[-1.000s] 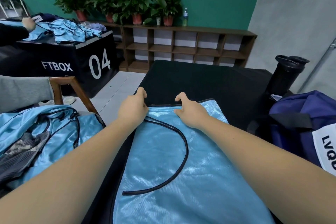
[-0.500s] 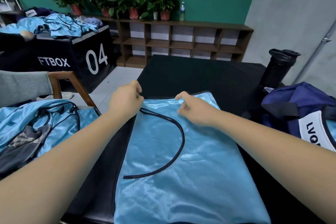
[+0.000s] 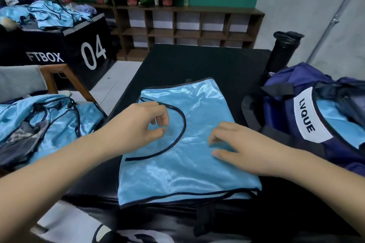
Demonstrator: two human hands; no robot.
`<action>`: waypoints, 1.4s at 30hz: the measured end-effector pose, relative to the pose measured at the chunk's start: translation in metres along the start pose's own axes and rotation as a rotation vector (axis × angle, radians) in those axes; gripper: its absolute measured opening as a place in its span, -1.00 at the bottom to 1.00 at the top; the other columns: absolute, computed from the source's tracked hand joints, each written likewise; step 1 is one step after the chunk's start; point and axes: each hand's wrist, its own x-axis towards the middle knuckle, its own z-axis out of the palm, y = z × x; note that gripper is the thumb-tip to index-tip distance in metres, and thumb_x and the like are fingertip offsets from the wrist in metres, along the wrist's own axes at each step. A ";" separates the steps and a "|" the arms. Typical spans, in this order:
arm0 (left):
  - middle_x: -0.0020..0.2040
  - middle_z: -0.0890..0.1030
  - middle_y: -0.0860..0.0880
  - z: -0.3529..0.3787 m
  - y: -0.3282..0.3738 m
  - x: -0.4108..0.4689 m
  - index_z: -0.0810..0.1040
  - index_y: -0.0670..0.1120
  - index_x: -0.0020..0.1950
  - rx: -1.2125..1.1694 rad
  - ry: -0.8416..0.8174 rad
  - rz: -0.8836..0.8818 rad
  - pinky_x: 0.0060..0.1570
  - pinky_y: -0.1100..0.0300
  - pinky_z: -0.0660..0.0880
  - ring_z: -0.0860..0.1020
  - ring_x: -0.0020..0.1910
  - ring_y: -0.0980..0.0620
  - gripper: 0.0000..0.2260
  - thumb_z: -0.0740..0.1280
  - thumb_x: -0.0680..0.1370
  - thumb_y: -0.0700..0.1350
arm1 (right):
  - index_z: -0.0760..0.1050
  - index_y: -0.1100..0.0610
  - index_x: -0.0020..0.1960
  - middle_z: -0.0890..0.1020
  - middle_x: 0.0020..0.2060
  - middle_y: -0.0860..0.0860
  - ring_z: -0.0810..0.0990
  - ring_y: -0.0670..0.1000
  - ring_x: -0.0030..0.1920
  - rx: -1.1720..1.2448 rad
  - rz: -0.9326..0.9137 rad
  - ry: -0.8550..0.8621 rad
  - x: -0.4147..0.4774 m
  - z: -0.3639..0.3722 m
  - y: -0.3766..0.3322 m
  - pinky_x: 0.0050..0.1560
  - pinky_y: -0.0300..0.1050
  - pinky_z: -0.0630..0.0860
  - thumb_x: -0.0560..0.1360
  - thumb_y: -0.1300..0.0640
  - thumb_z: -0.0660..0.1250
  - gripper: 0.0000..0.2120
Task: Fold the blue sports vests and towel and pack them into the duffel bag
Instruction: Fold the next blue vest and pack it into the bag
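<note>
A light-blue sports vest (image 3: 189,171) with black trim lies folded flat on the black table (image 3: 197,61). My left hand (image 3: 136,126) hovers over the vest's left part by the curved black trim, fingers loosely curled and holding nothing. My right hand (image 3: 239,146) rests on the vest's right side with its fingertips touching the fabric. The navy duffel bag (image 3: 284,108) with a white LVQUE label stands open at the right, blue fabric showing inside. More blue vests (image 3: 59,116) lie heaped at the left with a grey patterned cloth (image 3: 19,142) among them.
A black cylinder-shaped container (image 3: 284,51) stands behind the bag. A wooden chair (image 3: 65,77) sits left of the table. Farther left, a black box marked FTBOX 04 (image 3: 65,49) carries more blue cloth. A wooden shelf (image 3: 187,25) with potted plants lines the back wall.
Both hands have let go of the vest's far edge and drawn back toward me over the middle of the vest. The vest now lies flat and folded.
</note>
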 end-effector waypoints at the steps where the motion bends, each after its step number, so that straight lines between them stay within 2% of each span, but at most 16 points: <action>1: -0.08 0.57 0.22 0.001 0.007 -0.008 0.55 0.17 -0.03 -0.008 -0.012 0.022 0.00 0.25 0.50 0.57 0.00 0.14 -0.80 0.52 0.53 -0.08 | 0.51 -0.11 0.16 0.51 0.09 -0.19 0.50 -0.13 0.20 -0.004 -0.014 -0.006 -0.007 -0.002 -0.001 0.31 -0.05 0.45 0.63 -0.09 0.38 -0.85; 7: 0.00 0.51 0.22 0.022 0.042 -0.052 0.51 0.21 0.06 -0.038 -0.129 0.169 0.03 0.10 0.56 0.55 0.07 0.19 -0.88 0.42 0.58 0.08 | 0.50 -0.14 0.10 0.48 0.04 -0.22 0.49 -0.12 0.17 -0.022 -0.081 0.017 -0.049 -0.002 -0.007 0.24 -0.11 0.45 0.67 -0.15 0.32 -0.89; 11: 0.03 0.49 0.24 0.030 0.052 -0.071 0.51 0.22 0.09 -0.052 -0.177 0.217 0.08 0.13 0.55 0.52 0.09 0.21 -0.88 0.41 0.60 0.15 | 0.49 -0.18 0.12 0.47 0.05 -0.22 0.47 -0.13 0.17 -0.065 -0.081 -0.014 -0.071 0.002 -0.009 0.22 -0.19 0.43 0.63 -0.36 0.24 -0.72; 14: 0.07 0.50 0.26 0.029 0.056 -0.081 0.52 0.22 0.13 -0.055 -0.184 0.213 0.06 0.11 0.57 0.53 0.12 0.19 -0.79 0.42 0.56 0.22 | 0.46 -0.21 0.16 0.45 0.07 -0.23 0.44 -0.17 0.16 -0.094 -0.083 -0.037 -0.082 0.004 -0.010 0.19 -0.21 0.44 0.56 -0.45 0.27 -0.63; 18: 0.09 0.46 0.24 0.031 0.056 -0.088 0.47 0.19 0.16 0.118 -0.212 0.234 0.04 0.17 0.53 0.49 0.09 0.19 -0.65 0.43 0.46 0.25 | 0.43 -0.20 0.16 0.42 0.08 -0.21 0.45 -0.13 0.14 -0.182 -0.088 -0.057 -0.085 0.005 -0.006 0.19 -0.10 0.48 0.51 -0.35 0.35 -0.66; 21: 0.02 0.40 0.20 0.035 0.053 -0.090 0.41 0.15 0.08 0.206 -0.267 0.235 -0.10 0.21 0.41 0.44 -0.02 0.15 -0.66 0.44 0.43 0.23 | 0.41 -0.17 0.09 0.42 0.05 -0.20 0.46 -0.09 0.10 -0.202 -0.101 -0.074 -0.085 0.007 -0.005 0.14 -0.05 0.50 0.51 -0.30 0.36 -0.71; 25: 0.00 0.37 0.19 0.034 0.047 -0.089 0.33 0.19 0.01 0.177 -0.323 0.185 -0.19 0.10 0.49 0.43 -0.07 0.16 -0.66 0.47 0.46 0.19 | 0.34 -0.13 -0.02 0.38 -0.06 -0.16 0.43 -0.05 -0.02 -0.260 -0.112 -0.065 -0.083 0.011 -0.009 0.03 -0.01 0.51 0.54 -0.18 0.34 -0.78; 27: -0.01 0.39 0.18 0.031 0.044 -0.087 0.35 0.19 -0.01 0.133 -0.355 0.174 -0.16 0.06 0.52 0.48 -0.09 0.14 -0.69 0.47 0.49 0.18 | 0.29 -0.10 -0.05 0.35 -0.10 -0.13 0.41 -0.02 -0.07 -0.327 -0.118 -0.062 -0.081 0.013 -0.014 0.01 -0.03 0.48 0.53 -0.11 0.31 -0.80; 31: -0.03 0.46 0.16 0.020 0.037 -0.084 0.43 0.18 -0.02 0.065 -0.419 0.164 -0.12 0.07 0.54 0.54 -0.13 0.12 -0.81 0.43 0.54 0.15 | 0.33 0.01 -0.07 0.39 -0.15 -0.05 0.43 0.08 -0.17 -0.459 -0.131 -0.027 -0.079 0.022 -0.023 -0.12 0.02 0.48 0.47 0.06 0.29 -0.87; 34: -0.06 0.50 0.17 0.015 0.032 -0.083 0.48 0.19 -0.03 0.069 -0.415 0.156 -0.13 0.08 0.54 0.55 -0.14 0.13 -0.88 0.41 0.55 0.08 | 0.30 0.00 -0.09 0.40 -0.17 -0.02 0.42 0.09 -0.20 -0.487 -0.148 -0.019 -0.076 0.025 -0.025 -0.16 0.04 0.48 0.46 0.09 0.29 -0.86; 37: -0.09 0.51 0.18 0.011 0.032 -0.080 0.48 0.16 -0.05 0.079 -0.364 0.126 -0.11 0.14 0.53 0.54 -0.14 0.15 -0.87 0.43 0.52 0.03 | 0.26 0.00 -0.08 0.36 -0.14 -0.06 0.38 0.06 -0.13 -0.463 -0.133 -0.018 -0.071 0.016 -0.025 -0.08 -0.02 0.39 0.51 0.06 0.25 -0.85; 40: -0.17 0.55 0.21 0.006 0.032 -0.076 0.47 0.12 -0.06 0.038 -0.256 0.051 -0.17 0.36 0.38 0.52 -0.20 0.19 -0.82 0.47 0.54 -0.07 | 0.28 -0.01 -0.09 0.39 -0.18 -0.12 0.35 0.00 -0.14 -0.295 -0.033 0.030 -0.065 -0.001 -0.029 -0.08 -0.08 0.25 0.56 0.05 0.23 -0.88; 42: -0.21 0.57 0.18 0.002 0.033 -0.072 0.46 0.11 -0.07 0.006 -0.239 0.010 -0.23 0.36 0.34 0.49 -0.30 0.13 -0.80 0.46 0.57 -0.11 | 0.30 -0.03 -0.09 0.45 -0.26 -0.10 0.42 0.00 -0.19 -0.150 0.049 0.038 -0.063 -0.009 -0.030 -0.13 0.00 0.34 0.56 0.02 0.24 -0.88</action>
